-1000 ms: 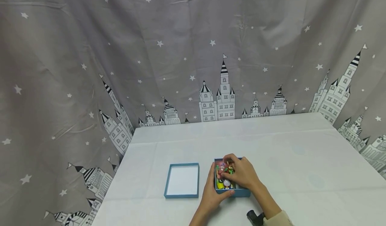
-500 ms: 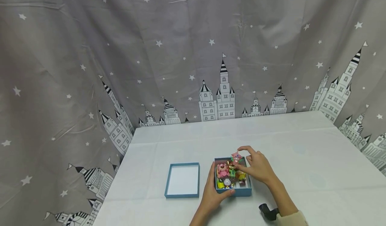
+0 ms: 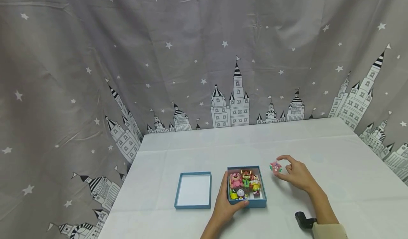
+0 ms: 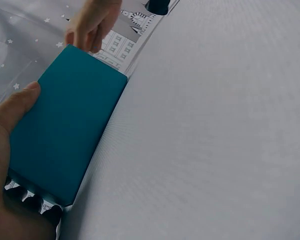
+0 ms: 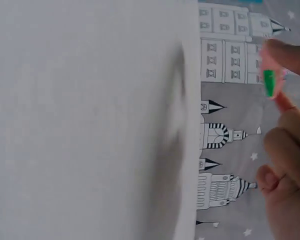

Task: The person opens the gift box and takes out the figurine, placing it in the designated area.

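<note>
A blue box sits on the white table with several small toy figures inside, among them a pink bear figure and a brown-headed one in green. My left hand grips its left front corner, thumb along the near wall and fingers at the left side. In the left wrist view, the blue wall fills the space beside the thumb. To the right of the box, my right hand pinches a pink toy figure with green bits between thumb and forefinger, above the table.
A blue-rimmed lid, its white inside facing up, lies left of the box. White cloth covers the table. Behind it hangs a grey curtain printed with castles and stars. A black device is on the right wrist.
My right hand has lifted the pink figure out of the box and carried it to the right, uncovering the other figures. The left hand stays on the box.
</note>
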The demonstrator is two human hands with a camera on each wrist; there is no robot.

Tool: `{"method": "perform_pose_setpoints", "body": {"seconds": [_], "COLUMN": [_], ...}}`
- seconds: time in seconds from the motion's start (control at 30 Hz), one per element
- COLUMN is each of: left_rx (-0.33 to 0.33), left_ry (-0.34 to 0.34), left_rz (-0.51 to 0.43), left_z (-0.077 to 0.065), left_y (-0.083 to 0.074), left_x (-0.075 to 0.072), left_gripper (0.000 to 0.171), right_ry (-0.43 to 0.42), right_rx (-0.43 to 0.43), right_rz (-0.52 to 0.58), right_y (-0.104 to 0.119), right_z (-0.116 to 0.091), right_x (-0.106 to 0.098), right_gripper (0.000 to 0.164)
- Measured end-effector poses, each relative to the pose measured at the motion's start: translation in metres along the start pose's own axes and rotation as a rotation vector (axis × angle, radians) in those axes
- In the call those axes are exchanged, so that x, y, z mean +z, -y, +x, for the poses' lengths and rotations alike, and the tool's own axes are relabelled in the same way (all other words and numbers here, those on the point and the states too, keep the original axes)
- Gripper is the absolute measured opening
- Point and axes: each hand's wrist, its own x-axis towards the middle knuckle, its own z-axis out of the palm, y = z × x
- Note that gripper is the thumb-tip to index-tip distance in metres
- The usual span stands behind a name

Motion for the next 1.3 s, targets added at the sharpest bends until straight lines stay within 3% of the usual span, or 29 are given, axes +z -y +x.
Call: {"method": "perform_pose_setpoints", "body": {"seconds": [0.2,0.4,1.3], "left_rx": [-0.002,-0.008,0.009], "left_ry": [-0.001,0.005,0.006], "left_rz": [0.023,0.031,0.023], "left_z": [0.001,0.001,-0.001], "left_y": [0.001,0.003,-0.001], "left_x": [-0.001,-0.001,-0.003], "left_gripper": [0.105,0.105,0.106], "right_ry": [0.063,0.107,0.147], "right_rx": [0.037,0.016,0.050], "right_rz": [-0.013,0.008,-0.009], "right_y": [-0.022,-0.033,-0.036], "right_z": [0.002,0.004,0.002], "right_x": [-0.004,-0.004,0.000], "right_gripper": [0.052,0.049,0.054]}}
